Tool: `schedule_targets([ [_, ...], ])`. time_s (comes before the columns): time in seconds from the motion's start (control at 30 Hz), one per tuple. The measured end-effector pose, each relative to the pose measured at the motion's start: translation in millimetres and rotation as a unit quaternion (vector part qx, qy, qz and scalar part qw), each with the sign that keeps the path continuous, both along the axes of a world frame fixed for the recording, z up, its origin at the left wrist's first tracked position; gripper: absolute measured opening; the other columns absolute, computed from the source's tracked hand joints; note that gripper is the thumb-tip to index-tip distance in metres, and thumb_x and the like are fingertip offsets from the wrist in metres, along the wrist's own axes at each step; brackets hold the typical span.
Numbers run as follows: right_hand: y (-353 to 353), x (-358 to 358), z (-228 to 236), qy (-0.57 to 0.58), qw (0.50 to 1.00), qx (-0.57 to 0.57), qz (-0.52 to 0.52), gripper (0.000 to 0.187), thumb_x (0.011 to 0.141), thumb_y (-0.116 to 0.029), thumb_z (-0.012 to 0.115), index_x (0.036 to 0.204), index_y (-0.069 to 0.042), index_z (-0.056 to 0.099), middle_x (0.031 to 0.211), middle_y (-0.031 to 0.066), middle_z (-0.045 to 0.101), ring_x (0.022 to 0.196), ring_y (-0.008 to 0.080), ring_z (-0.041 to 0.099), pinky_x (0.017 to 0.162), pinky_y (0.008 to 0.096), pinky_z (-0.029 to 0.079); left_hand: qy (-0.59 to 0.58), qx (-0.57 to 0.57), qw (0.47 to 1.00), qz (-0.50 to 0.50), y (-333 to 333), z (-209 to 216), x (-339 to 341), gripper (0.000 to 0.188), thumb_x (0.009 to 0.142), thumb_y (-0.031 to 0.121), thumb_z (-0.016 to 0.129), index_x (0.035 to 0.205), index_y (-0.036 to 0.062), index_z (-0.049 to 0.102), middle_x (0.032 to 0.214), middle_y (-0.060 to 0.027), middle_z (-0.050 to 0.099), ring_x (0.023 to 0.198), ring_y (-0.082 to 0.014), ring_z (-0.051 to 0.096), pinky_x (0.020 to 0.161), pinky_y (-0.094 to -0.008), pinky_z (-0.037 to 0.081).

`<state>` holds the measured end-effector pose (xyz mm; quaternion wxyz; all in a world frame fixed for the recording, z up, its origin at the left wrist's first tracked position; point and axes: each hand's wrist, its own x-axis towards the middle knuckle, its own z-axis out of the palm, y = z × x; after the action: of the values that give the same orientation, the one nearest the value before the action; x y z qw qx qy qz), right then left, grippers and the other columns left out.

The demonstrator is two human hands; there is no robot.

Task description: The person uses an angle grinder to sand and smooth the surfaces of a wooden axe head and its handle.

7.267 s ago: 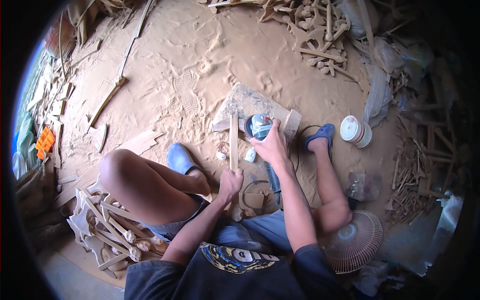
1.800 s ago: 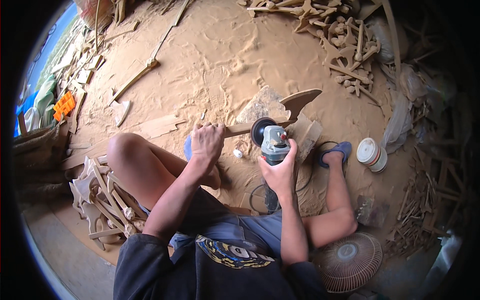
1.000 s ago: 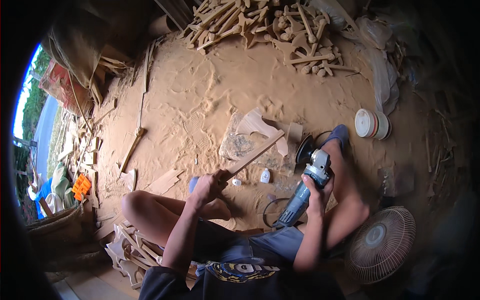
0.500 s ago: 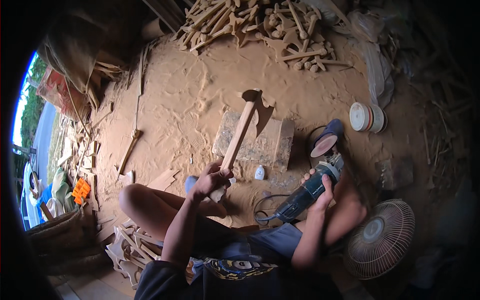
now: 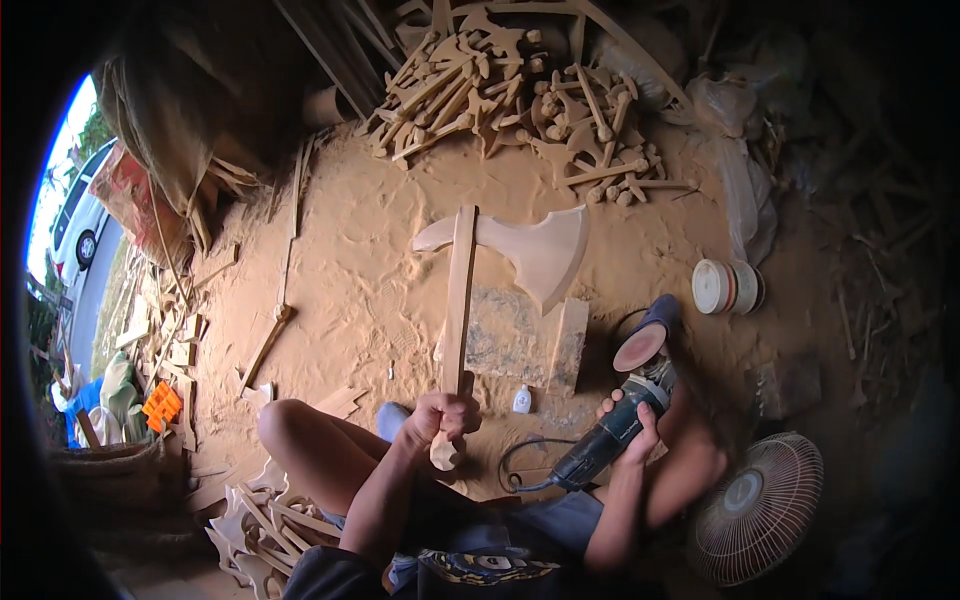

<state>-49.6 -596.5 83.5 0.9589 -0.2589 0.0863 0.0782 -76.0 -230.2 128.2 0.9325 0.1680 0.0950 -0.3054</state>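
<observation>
A wooden axe (image 5: 460, 300) stands raised in front of me, my left hand (image 5: 440, 416) closed round its handle just above the knobbed end. Its broad flat head faces me, the curved blade side out to the right. My right hand (image 5: 637, 428) grips the dark body of an angle grinder (image 5: 600, 445), whose round sanding disc (image 5: 640, 350) points up and away, apart from the axe. Behind the axe lies a worn, dusty block (image 5: 510, 335) on the floor. A small white bottle (image 5: 522, 400) is by the block's near edge.
A heap of wooden axe pieces (image 5: 480, 90) lies at the far side, and more pieces (image 5: 265, 525) are by my left thigh. A round fan (image 5: 757, 508) stands close on my right. A white tub (image 5: 727, 287) lies beyond it. The grinder's cord (image 5: 510, 465) loops near my lap.
The axe has turned from nearly edge-on to broadside and stands more upright. My left hand has shifted slightly right. The view has tilted, so the floor things appear lower.
</observation>
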Motion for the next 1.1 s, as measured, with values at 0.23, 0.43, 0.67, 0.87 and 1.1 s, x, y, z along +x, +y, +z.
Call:
schedule_targets([
  [0.23,9,0,21,-0.048,0.999,-0.007,0.017,0.06,0.092,-0.036,0.073,0.134,0.0,0.049,0.118,0.0145,0.059,0.1,0.0273,0.057,0.094,0.0433,0.049,-0.071,0.618,0.778,-0.087,28,-40,18,0.033,0.085,0.02,0.057,0.099,-0.0046,0.074,0.091,-0.0204,0.075,0.087,-0.0358,0.072,0.079,-0.0456,0.056],
  [0.43,-3,-2,9,-0.041,0.999,0.013,0.01,0.064,0.092,-0.034,0.073,0.141,-0.002,0.047,0.117,0.0151,0.06,0.099,0.0268,0.06,0.094,0.043,0.051,-0.124,0.85,0.511,-0.042,46,-84,45,0.04,0.08,0.026,0.062,0.088,-0.0125,0.066,0.079,-0.0353,0.066,0.075,-0.0479,0.069,0.065,-0.0544,0.048],
  [0.67,-2,-3,17,-0.05,0.999,0.021,-0.003,0.067,0.092,-0.034,0.073,0.143,-0.003,0.044,0.119,0.015,0.057,0.101,0.0269,0.057,0.094,0.0431,0.049,-0.441,0.797,0.325,-0.255,86,-68,174,0.053,0.083,0.051,0.077,0.071,-0.0001,0.068,0.065,-0.0158,0.068,0.06,-0.0304,0.067,0.058,-0.0453,0.052],
  [0.87,14,3,25,-0.081,0.997,0.016,-0.003,0.067,0.091,-0.025,0.075,0.145,-0.003,0.043,0.121,0.0162,0.058,0.104,0.0278,0.06,0.093,0.0437,0.052,-0.518,0.839,-0.001,-0.166,38,-84,254,0.027,0.08,0.03,0.077,0.102,0.0149,0.074,0.118,-0.0145,0.065,0.118,-0.0364,0.06,0.108,-0.0518,0.045],
  [1.1,-30,-3,-2,-0.06,0.997,-0.029,-0.037,0.067,0.092,-0.017,0.075,0.149,-0.003,0.043,0.123,0.0174,0.06,0.105,0.0288,0.062,0.094,0.0449,0.055,-0.026,0.915,0.399,-0.048,-84,-113,123,0.077,0.092,0.06,0.069,0.147,0.0091,0.052,0.154,-0.0269,0.045,0.142,-0.0482,0.046,0.11,-0.063,0.042],
])
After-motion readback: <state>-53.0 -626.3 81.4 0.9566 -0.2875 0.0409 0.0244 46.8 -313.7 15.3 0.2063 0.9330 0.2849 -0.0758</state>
